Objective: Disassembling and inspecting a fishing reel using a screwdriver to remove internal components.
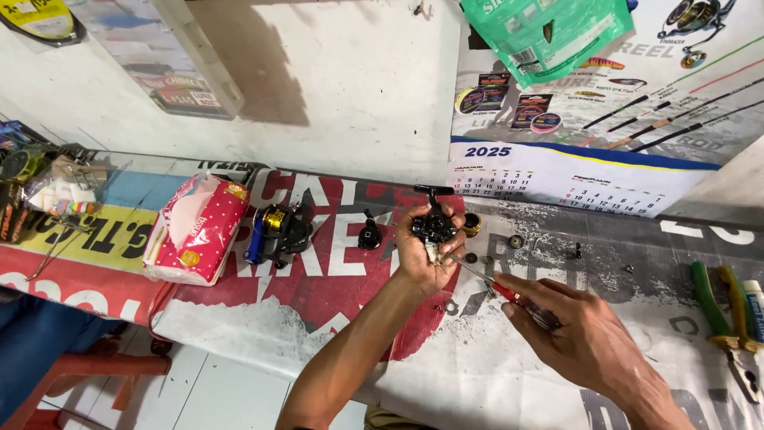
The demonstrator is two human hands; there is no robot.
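One black reel body, gripped in left hand above the bench. One red-handled screwdriver, clasped in right hand, tip at reel underside. One spare reel; one tissue pack; one pair of pliers; perhaps six small loose parts.

We cannot see the screwdriver tip, hidden behind the black reel body in the left hand. The pliers at the bench's right edge are cut off. Small loose parts are too tiny to identify.
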